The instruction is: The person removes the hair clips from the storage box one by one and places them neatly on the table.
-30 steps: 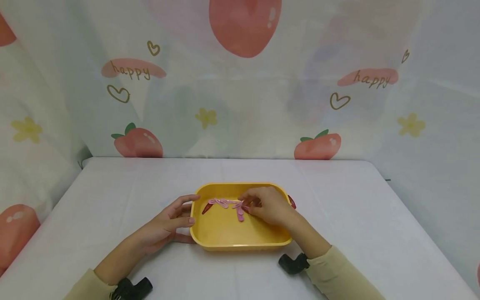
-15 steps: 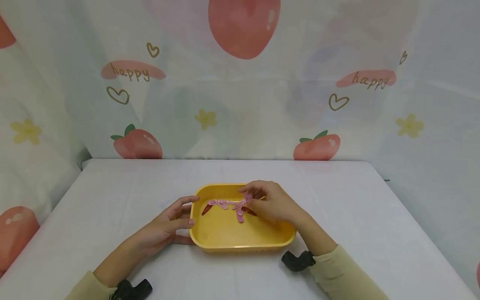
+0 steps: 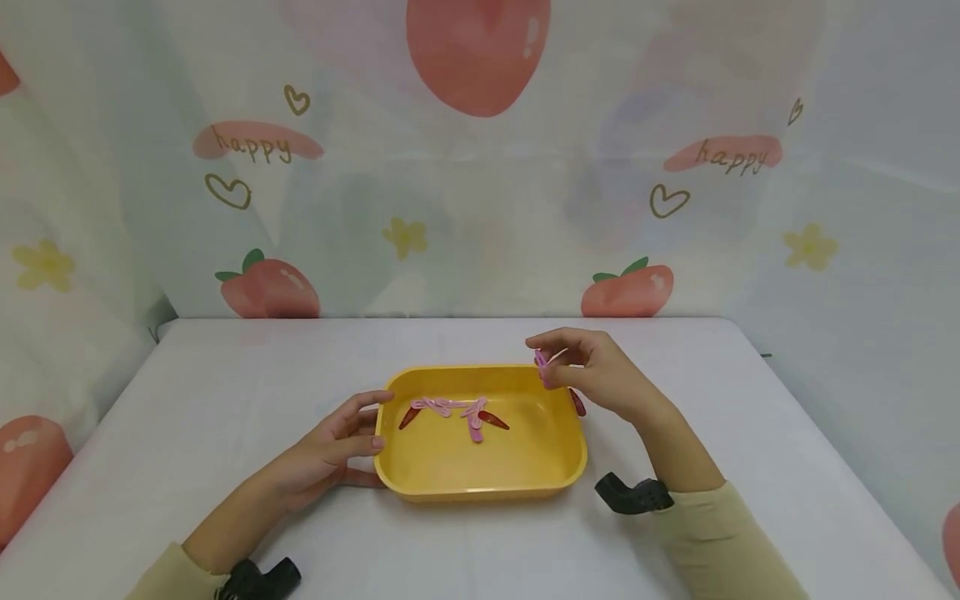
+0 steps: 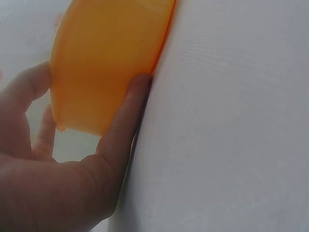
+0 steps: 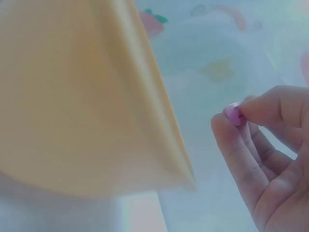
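Note:
A yellow plastic tray point(image 3: 487, 467) rests on the white table. My left hand point(image 3: 337, 446) holds its left end, thumb and fingertips at the rim; in the left wrist view the fingers point(image 4: 128, 108) span the tray's end wall. Beyond the tray's far right corner, my right hand point(image 3: 600, 371) pinches a pink hair clip point(image 5: 235, 114) between thumb and fingers, most of it hidden by them. Inside the tray lie several pink hair clips point(image 3: 474, 417) in a loose row, along with a red hair clip point(image 3: 493, 420) and another red clip point(image 3: 408, 417) at the left.
One more red clip point(image 3: 577, 402) shows just outside the tray's right end. Black wrist camera mounts point(image 3: 633, 495) stick out beside both sleeves. A printed cloth backdrop point(image 3: 480, 208) stands behind the table's far edge.
My right hand has lifted a pink hair clip out of the tray and moved right and away, past the rim. The left hand stays at the tray's left end.

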{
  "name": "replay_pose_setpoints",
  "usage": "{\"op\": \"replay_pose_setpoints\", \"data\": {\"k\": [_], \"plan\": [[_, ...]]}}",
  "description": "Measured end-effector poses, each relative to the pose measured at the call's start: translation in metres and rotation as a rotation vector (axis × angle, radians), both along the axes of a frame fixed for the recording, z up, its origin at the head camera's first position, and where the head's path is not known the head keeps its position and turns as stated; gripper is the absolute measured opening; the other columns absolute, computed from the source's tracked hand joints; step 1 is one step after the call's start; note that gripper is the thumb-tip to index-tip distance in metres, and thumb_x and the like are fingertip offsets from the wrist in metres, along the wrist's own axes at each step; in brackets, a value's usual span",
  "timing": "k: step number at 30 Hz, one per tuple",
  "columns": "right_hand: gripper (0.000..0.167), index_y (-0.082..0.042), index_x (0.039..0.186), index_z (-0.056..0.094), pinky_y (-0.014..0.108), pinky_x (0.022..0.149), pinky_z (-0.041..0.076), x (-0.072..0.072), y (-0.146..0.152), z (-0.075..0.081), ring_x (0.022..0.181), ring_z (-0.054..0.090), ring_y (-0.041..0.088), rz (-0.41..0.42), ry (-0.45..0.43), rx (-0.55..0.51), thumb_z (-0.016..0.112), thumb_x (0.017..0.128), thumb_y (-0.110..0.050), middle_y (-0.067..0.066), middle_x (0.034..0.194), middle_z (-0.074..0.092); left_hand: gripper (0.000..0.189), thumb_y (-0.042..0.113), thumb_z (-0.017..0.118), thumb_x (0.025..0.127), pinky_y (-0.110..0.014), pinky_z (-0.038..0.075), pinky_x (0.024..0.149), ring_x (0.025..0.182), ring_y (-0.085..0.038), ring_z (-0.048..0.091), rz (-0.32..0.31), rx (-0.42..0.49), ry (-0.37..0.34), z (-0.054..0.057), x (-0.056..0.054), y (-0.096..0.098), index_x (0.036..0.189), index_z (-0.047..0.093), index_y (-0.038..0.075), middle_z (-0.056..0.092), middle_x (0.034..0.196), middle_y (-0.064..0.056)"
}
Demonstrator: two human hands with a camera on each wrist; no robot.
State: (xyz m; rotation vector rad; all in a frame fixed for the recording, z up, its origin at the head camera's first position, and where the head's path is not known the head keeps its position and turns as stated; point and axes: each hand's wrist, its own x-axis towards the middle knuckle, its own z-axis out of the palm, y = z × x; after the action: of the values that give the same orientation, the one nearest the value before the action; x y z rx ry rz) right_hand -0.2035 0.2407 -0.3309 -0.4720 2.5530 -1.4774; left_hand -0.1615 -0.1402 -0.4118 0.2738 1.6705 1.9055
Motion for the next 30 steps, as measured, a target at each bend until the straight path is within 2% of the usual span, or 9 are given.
{"op": "replay_pose_setpoints", "data": {"k": [2,6,19,24,30], "plan": [[0.035,-0.013,0.126,0.067,0.031,0.079,0.06,-0.002,0.007,0.0,0.093,0.066,0.027,-0.011,0.003,-0.002,0.068,0.091,-0.007,0.013,0.114,0.066,0.063,0.009,0.058,0.099,-0.057,0.055,0.088,0.122,-0.033,0.054,-0.005,0.001,0.003,0.0,0.0,0.0,0.153,0.027,0.016,0.021,0.157,-0.023],[0.036,-0.011,0.127,0.066,0.032,0.082,0.06,-0.006,0.019,0.0,0.092,0.067,0.025,-0.041,-0.016,-0.008,0.067,0.092,-0.009,0.011,0.115,0.066,0.063,0.01,0.059,0.099,-0.057,0.055,0.089,0.122,-0.034,0.054,-0.006,-0.003,0.004,0.0,0.001,-0.001,0.153,0.027,0.017,0.021,0.157,-0.023],[0.036,-0.005,0.131,0.062,0.03,0.082,0.06,-0.018,0.041,-0.013,0.09,0.067,0.024,-0.091,-0.057,0.026,0.062,0.095,-0.008,0.024,0.12,0.059,0.062,0.009,0.059,0.099,-0.058,0.055,0.089,0.123,-0.034,0.053,-0.012,0.005,0.004,0.001,0.0,0.0,0.153,0.028,0.017,0.021,0.157,-0.023],[0.036,-0.001,0.13,0.061,0.032,0.082,0.06,-0.021,0.046,-0.018,0.089,0.065,0.026,-0.089,-0.11,0.065,0.06,0.094,-0.007,0.021,0.109,0.059,0.061,0.009,0.058,0.1,-0.058,0.055,0.089,0.123,-0.034,0.053,-0.007,0.005,0.002,0.001,0.001,0.0,0.153,0.028,0.017,0.021,0.157,-0.023],[0.037,0.0,0.132,0.059,0.032,0.082,0.06,-0.025,0.053,-0.027,0.091,0.064,0.027,-0.11,-0.155,0.122,0.062,0.096,-0.012,0.019,0.109,0.061,0.061,0.009,0.058,0.099,-0.058,0.055,0.089,0.123,-0.034,0.054,-0.005,0.007,-0.002,0.001,0.001,0.0,0.152,0.028,0.017,0.021,0.157,-0.023]]}}
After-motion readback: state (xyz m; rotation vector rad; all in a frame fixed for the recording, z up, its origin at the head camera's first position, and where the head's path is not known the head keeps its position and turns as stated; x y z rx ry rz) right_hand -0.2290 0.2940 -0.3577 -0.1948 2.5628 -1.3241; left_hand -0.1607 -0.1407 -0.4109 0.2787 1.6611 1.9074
